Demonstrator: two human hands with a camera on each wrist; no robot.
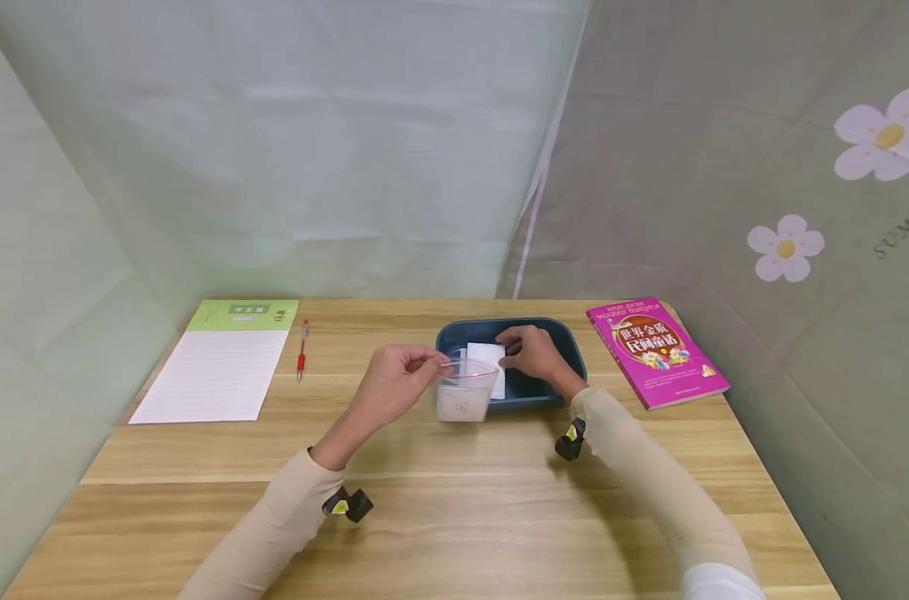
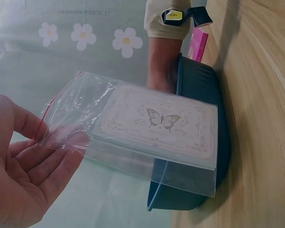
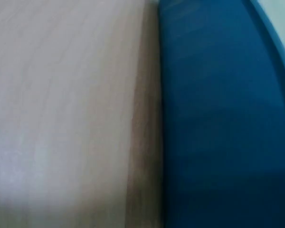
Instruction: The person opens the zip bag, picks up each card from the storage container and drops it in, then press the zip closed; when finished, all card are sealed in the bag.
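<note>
My left hand (image 1: 397, 383) pinches the red-lined top edge of a clear zip bag (image 2: 154, 128), with thumb and fingers at its left corner. Inside the bag lies a pale card stack (image 2: 159, 121) printed with a butterfly. The bag hangs in front of a dark blue plastic bin (image 1: 532, 403) and overlaps its near left side. Over the bin, my right hand (image 1: 536, 354) has its thumb and curled fingers at the right edge of a white card (image 1: 487, 357), gripping it. In the left wrist view, the bag and bin hide the right hand's fingers.
On the left lie a lined writing pad (image 1: 214, 371) with a green header and a red pen (image 1: 302, 354). A pink book (image 1: 660, 358) lies to the bin's right. Fabric curtains (image 1: 349, 150) enclose the wooden table (image 1: 454, 517). The right wrist view is blurred.
</note>
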